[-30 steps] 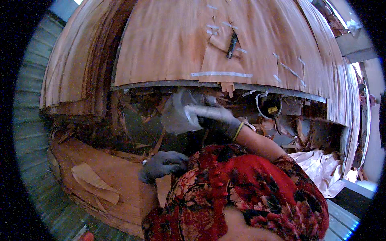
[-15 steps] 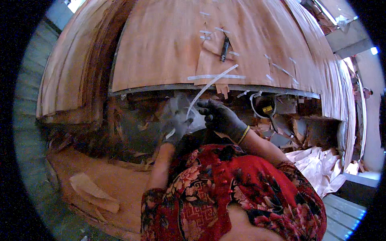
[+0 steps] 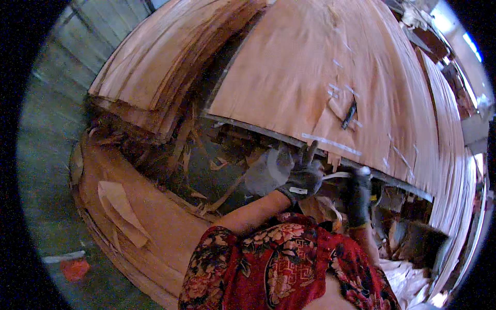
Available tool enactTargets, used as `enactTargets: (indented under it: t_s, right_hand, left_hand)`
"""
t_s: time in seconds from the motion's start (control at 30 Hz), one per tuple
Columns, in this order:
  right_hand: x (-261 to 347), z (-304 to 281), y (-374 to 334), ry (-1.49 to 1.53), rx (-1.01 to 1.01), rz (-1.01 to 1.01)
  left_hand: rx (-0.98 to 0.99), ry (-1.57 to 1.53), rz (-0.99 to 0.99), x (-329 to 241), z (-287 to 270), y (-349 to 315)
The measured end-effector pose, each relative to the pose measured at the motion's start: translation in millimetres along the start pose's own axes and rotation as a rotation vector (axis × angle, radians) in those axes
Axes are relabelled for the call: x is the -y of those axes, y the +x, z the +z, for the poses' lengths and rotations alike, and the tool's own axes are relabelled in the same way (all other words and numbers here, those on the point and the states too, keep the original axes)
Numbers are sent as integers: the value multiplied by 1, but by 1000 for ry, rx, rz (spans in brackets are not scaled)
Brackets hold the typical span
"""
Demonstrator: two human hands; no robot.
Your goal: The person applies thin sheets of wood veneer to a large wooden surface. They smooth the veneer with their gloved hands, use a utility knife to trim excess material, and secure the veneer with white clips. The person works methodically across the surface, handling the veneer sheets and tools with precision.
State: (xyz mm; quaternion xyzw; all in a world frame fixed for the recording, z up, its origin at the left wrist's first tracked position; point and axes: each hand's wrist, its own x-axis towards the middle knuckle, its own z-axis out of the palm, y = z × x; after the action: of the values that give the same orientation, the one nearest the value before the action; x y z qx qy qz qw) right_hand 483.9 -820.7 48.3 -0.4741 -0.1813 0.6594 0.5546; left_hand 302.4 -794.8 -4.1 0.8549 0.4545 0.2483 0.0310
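My left hand [image 3: 305, 176], in a dark glove, is just below the front edge of a large sheet of wood veneer [image 3: 289, 77]. One or two of its fingers point up, while the others are curled at one end of a thin strip of white tape [image 3: 337, 175]. The strip runs across to my right hand [image 3: 357, 194], also gloved and smeared by motion, which appears to pinch the other end. A small white piece [image 3: 297, 190] sticks to the left glove near the wrist. On the veneer lies a dark, narrow tool [image 3: 349, 114], beside a torn patch and several short tape pieces.
A longer tape strip [image 3: 332, 144] lies along the sheet's front edge. Pale translucent plastic [image 3: 268, 170] hangs left of my left hand. Another veneer stack [image 3: 150, 67] stands at the left, with scraps below it. Sheets [image 3: 155, 227] lie low at the front left.
The view has swung, so the veneer now sits further right and tilted. My hands have moved apart, and the tape that curved upward now stretches sideways between them.
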Motion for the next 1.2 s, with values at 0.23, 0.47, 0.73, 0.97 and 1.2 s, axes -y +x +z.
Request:
enactTargets:
  t_s: [0.23,0.47,0.73,0.97,1.2]
  right_hand:
    - [154,-147,19,-1510,-292,-1137]
    - [-9,29,-12,-853,288,152]
    - [-48,-5,-24,-1417,611,-142]
    - [-84,-12,-35,-741,722,-123]
    - [-66,-6,-53,-349,529,272]
  left_hand:
    - [302,-730,-136,11,36,-43]
    - [134,-933,-315,-12,36,-30]
    - [158,-435,-128,-5,16,-51]
    - [136,159,430,10,-25,-48]
    - [174,6,582,-10,-69,-16]
